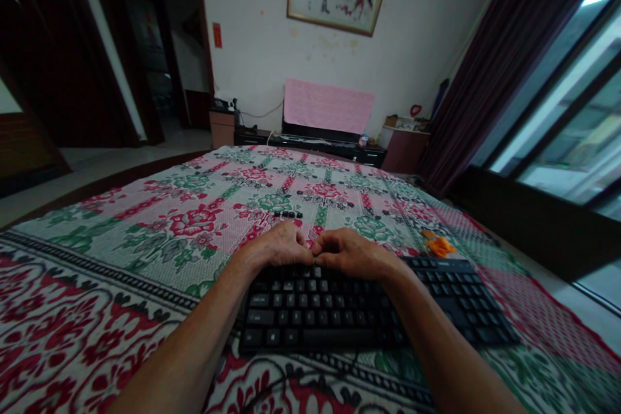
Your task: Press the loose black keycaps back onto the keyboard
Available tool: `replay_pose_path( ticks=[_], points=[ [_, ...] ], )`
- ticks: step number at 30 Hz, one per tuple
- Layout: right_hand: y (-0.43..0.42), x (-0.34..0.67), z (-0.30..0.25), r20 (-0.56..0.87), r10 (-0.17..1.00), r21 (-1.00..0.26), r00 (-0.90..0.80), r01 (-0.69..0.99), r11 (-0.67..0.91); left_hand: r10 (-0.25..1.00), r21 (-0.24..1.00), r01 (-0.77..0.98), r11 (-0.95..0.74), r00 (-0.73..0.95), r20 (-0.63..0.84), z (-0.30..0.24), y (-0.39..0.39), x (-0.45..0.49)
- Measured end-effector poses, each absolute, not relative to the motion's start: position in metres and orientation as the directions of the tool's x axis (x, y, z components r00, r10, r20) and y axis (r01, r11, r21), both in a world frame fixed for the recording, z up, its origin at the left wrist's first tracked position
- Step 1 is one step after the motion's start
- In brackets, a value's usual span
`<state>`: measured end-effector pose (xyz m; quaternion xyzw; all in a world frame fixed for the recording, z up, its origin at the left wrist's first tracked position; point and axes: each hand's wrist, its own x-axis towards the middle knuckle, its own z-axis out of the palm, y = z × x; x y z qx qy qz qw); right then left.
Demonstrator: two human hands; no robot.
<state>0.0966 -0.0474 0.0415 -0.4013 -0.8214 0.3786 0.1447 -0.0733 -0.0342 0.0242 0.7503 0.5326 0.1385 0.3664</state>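
Note:
A black keyboard (339, 310) lies on a flowered cloth (160, 233) right before me. Both my hands rest over its far edge, knuckles up, fingers curled and meeting in the middle. My left hand (274, 246) and my right hand (352, 252) touch fingertip to fingertip above the top row of keys; what they pinch there is too small to make out. Several loose black keycaps (288, 214) lie on the cloth just beyond my left hand.
A small orange object (439, 246) lies on the cloth past the keyboard's right end. The keyboard's cable (291, 378) runs along the near edge. A low cabinet with a pink-draped screen (327, 107) stands at the far wall; a glass door is right.

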Motion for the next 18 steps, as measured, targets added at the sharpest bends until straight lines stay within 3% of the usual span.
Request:
replay_pose_path(
  ticks=[7, 12, 18],
  points=[
    [-0.037, 0.103, 0.025, -0.128, 0.771, -0.773, -0.623, 0.550, 0.316, 0.868, 0.713, 0.668, -0.211, 0.464, -0.178, 0.006, -0.025, -0.076],
    [-0.029, 0.107, 0.015, -0.086, 0.774, -0.762, -0.627, 0.542, 0.354, 0.885, 0.661, 0.692, -0.291, 0.457, -0.090, -0.006, -0.015, -0.075],
    [-0.029, 0.109, 0.014, -0.030, 0.768, -0.711, -0.639, 0.554, 0.433, 0.838, 0.662, 0.663, -0.350, 0.537, -0.095, -0.008, -0.014, -0.081]
  ],
)
